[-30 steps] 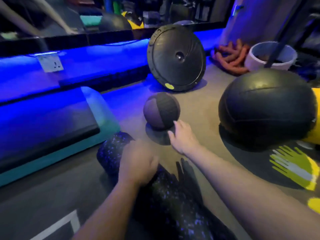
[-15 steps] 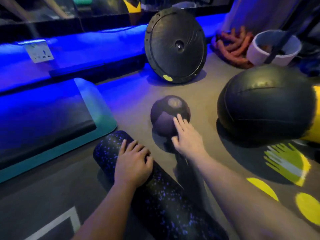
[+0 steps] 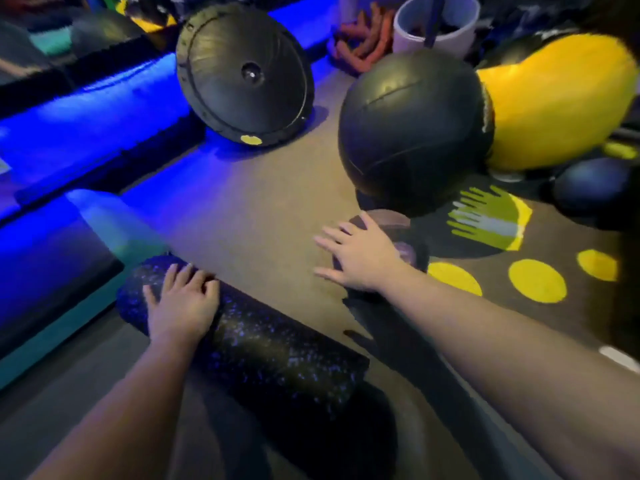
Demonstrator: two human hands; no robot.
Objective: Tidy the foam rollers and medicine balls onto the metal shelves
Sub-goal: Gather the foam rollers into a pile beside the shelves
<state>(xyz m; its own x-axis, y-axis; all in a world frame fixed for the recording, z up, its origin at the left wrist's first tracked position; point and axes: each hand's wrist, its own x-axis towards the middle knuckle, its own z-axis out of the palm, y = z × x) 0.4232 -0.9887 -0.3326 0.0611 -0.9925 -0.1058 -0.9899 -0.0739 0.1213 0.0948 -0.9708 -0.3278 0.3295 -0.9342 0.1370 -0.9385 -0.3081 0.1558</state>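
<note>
A black foam roller (image 3: 277, 358) with purple flecks lies on the floor in front of me. My left hand (image 3: 181, 304) rests on its far end, fingers curled over the top. A small dark purple medicine ball (image 3: 403, 244) sits on the floor just below a large black medicine ball (image 3: 412, 126). My right hand (image 3: 360, 252) lies over the small ball with fingers spread, covering most of it.
A black round weight plate (image 3: 242, 74) leans against the blue-lit ledge. A yellow ball (image 3: 554, 98) and a dark ball (image 3: 595, 192) lie at the right. A white bucket (image 3: 436, 26) and orange bands (image 3: 360, 46) stand behind. A teal-edged mat (image 3: 52, 271) lies at the left.
My right hand has pushed the small purple ball to the right, up to the large black ball. My left hand stays on the roller. My view has swung right.
</note>
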